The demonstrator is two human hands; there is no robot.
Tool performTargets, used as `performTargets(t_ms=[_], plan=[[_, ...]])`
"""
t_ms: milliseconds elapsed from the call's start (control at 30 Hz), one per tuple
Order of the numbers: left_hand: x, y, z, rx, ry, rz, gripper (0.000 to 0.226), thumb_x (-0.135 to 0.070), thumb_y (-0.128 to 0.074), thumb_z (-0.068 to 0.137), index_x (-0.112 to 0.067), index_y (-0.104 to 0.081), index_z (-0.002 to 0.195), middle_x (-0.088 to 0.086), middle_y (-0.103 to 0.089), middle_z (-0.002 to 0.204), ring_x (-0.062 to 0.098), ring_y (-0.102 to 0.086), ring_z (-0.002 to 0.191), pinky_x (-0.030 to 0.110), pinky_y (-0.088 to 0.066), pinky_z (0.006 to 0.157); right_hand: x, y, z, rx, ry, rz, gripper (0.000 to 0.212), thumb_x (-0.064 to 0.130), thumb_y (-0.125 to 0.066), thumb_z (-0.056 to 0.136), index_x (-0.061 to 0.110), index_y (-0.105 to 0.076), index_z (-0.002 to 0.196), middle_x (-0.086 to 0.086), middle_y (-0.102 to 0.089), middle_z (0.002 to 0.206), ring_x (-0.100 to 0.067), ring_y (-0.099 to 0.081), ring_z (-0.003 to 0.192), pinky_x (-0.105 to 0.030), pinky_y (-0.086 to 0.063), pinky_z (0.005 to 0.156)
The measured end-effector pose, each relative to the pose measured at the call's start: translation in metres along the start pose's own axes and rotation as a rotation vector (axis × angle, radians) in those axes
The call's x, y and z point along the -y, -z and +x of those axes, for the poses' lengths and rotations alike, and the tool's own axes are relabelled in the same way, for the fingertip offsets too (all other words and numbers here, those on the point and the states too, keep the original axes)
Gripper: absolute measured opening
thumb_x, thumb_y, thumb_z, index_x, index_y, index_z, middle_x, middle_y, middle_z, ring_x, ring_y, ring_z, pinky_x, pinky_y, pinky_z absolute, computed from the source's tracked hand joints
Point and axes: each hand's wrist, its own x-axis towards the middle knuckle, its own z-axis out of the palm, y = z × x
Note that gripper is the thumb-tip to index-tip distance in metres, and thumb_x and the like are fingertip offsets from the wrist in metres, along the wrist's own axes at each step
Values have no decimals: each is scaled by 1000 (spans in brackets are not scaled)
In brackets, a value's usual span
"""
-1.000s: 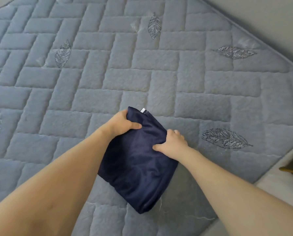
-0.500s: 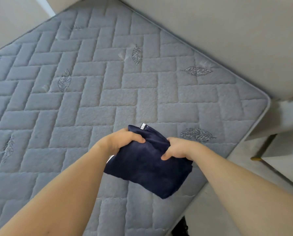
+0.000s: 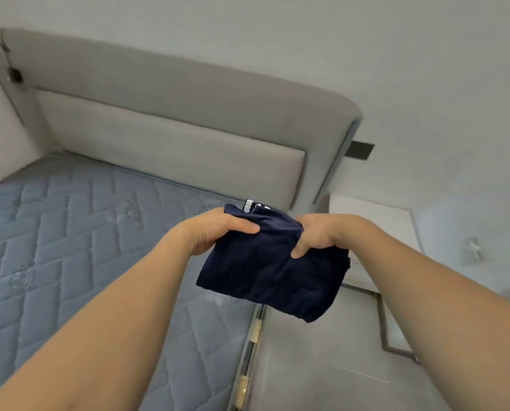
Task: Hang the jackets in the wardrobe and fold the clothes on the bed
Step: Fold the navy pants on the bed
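Two bare forearms reach forward from the bottom corners. Two hands hold one folded navy garment [image 3: 273,271] between them, lifted clear of the mattress and hanging over the bed's right edge and the floor beside it. The left hand [image 3: 218,229] grips the garment's upper left corner, thumb laid across the top of the cloth and fingers curled underneath. The right hand [image 3: 322,232] pinches the upper right part, thumb pressed down on the front and fingers hidden behind. A small white label [image 3: 249,205] sticks up from the garment's top edge between the hands.

Below and to the left lies one blue-grey quilted mattress [image 3: 70,247]. To the right is grey floor [image 3: 322,366]. Further back, one white nightstand [image 3: 375,221] stands beside the bed. Farthest off, one grey padded headboard [image 3: 173,143] rises against the pale wall, with a dark wall plate [image 3: 360,150] just beside its right end.
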Motion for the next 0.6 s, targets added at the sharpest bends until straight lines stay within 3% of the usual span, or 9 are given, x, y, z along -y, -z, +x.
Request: performTargets(t_ms=[267, 467, 600], plan=[[-144, -186, -6, 202, -197, 127, 43, -27, -83, 66, -17, -73, 107, 7, -74, 108, 24, -70, 100, 38, -51, 93, -113, 80, -210, -215, -203, 144, 51, 16, -78, 77, 23, -59, 124, -5, -69, 114, -33, -68, 98, -51, -54, 90], [-214, -352, -10, 283, -347, 140, 44, -28, -81, 64, -17, -74, 106, 7, -75, 103, 27, -71, 98, 46, -52, 97, -223, 92, -352, -456, -302, 315, 38, 16, -78, 79, 23, -65, 114, -5, -74, 104, -31, -72, 91, -47, -59, 79], [-253, -467, -15, 361, -400, 200, 36, -27, -79, 70, -17, -74, 104, 5, -76, 100, 27, -72, 95, 47, -53, 94, -304, 93, -442, -592, -383, 432, 37, 18, -79, 80, 19, -65, 114, -6, -73, 108, -32, -70, 96, -48, -57, 87]])
